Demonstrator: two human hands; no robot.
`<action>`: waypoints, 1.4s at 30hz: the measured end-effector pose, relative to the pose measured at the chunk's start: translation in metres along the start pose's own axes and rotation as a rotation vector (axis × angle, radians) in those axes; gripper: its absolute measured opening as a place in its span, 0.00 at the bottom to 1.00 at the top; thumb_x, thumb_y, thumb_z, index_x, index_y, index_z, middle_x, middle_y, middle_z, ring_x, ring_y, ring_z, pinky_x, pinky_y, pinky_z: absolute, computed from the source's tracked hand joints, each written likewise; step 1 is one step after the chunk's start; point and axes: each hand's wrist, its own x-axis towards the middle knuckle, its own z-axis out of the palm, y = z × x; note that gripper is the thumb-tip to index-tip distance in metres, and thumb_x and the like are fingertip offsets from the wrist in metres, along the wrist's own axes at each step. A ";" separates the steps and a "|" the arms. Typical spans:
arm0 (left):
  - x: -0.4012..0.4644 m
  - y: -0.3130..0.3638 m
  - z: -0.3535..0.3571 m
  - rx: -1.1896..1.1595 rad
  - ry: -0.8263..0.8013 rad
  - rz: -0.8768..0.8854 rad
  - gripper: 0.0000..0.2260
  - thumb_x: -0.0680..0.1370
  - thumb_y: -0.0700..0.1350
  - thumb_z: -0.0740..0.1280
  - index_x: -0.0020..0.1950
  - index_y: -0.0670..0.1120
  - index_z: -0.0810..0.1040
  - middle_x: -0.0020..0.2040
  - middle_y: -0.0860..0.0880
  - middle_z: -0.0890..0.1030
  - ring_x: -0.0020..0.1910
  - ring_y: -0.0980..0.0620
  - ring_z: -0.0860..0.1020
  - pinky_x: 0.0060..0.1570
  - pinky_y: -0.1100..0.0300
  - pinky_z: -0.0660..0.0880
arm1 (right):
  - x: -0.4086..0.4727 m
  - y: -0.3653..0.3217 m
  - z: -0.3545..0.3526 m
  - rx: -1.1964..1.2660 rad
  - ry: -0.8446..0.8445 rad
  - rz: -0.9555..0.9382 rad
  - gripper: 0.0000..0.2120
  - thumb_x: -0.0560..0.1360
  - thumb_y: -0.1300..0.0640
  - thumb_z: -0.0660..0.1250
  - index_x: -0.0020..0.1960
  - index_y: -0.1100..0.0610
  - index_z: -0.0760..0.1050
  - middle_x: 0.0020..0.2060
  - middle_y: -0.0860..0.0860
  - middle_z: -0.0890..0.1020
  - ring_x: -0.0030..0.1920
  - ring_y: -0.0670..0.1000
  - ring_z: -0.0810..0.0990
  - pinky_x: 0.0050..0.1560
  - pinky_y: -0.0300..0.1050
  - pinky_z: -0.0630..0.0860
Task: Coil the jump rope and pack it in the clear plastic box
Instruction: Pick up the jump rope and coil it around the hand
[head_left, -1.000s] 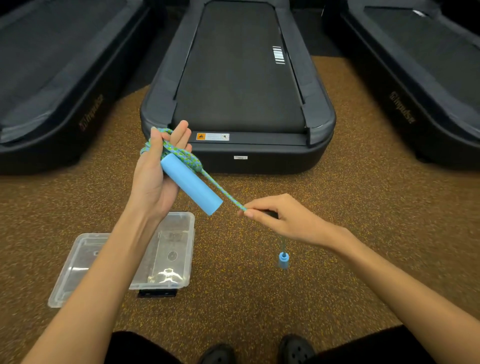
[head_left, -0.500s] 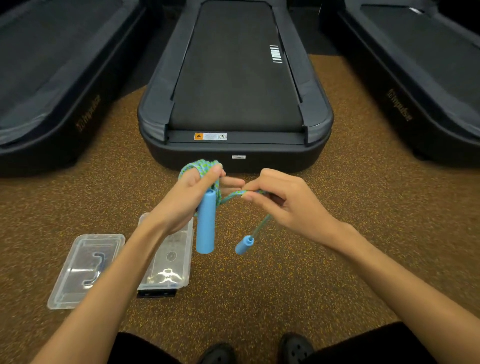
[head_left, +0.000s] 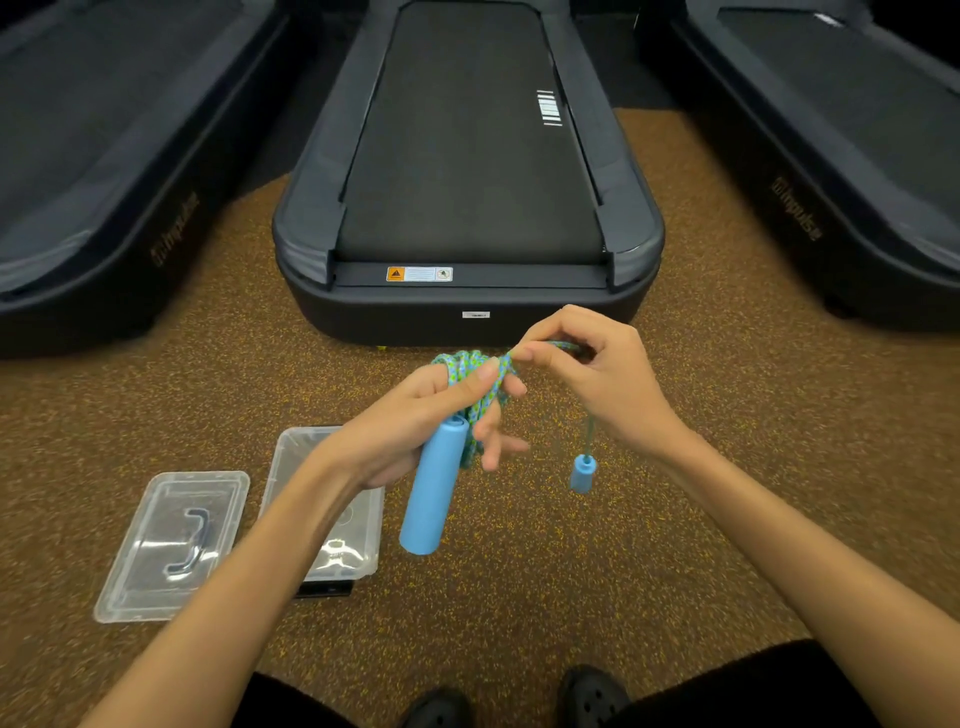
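The green-and-blue jump rope (head_left: 475, 382) is wound in several loops around my left hand (head_left: 415, 426), which also clamps the rope's long light-blue handle (head_left: 432, 488) hanging downward. My right hand (head_left: 597, 374) pinches the free rope end just right of the coil, above and beside my left fingers. From my right hand a short length drops to the second, small blue handle (head_left: 583, 473), dangling in the air. The clear plastic box (head_left: 291, 462) stands open on the floor, partly hidden under my left forearm. Its clear lid (head_left: 171, 545) lies flat to the left of it.
A black treadmill (head_left: 467, 208) stands directly ahead, its rear end close behind my hands. Two more treadmills flank it, one at the left (head_left: 104, 182) and one at the right (head_left: 831, 156). Brown speckled floor (head_left: 519, 597) lies underfoot. My dark shoes (head_left: 592, 696) show at the bottom.
My right hand has risen and carried the rope end up over the coil on my left hand. The small handle now hangs lower on the right. The long handle still hangs down.
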 end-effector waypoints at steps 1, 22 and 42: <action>0.000 0.002 0.001 -0.026 -0.011 0.017 0.12 0.80 0.46 0.58 0.51 0.40 0.75 0.28 0.49 0.72 0.26 0.50 0.76 0.57 0.39 0.74 | 0.001 0.001 0.000 0.014 0.009 0.012 0.02 0.71 0.57 0.72 0.40 0.52 0.81 0.38 0.49 0.82 0.39 0.44 0.78 0.41 0.37 0.73; 0.000 0.031 -0.015 -0.371 0.284 0.302 0.12 0.79 0.43 0.57 0.42 0.45 0.78 0.36 0.52 0.82 0.35 0.53 0.82 0.42 0.59 0.80 | 0.003 0.031 0.025 0.068 -0.143 0.146 0.08 0.78 0.58 0.64 0.53 0.56 0.81 0.32 0.35 0.79 0.34 0.38 0.72 0.38 0.30 0.68; 0.011 0.024 -0.034 -0.227 0.509 0.407 0.10 0.83 0.43 0.53 0.47 0.45 0.72 0.66 0.43 0.76 0.67 0.49 0.74 0.69 0.54 0.66 | -0.011 0.013 0.029 -0.171 -0.392 0.016 0.11 0.78 0.56 0.65 0.57 0.58 0.81 0.40 0.36 0.78 0.39 0.35 0.76 0.40 0.28 0.67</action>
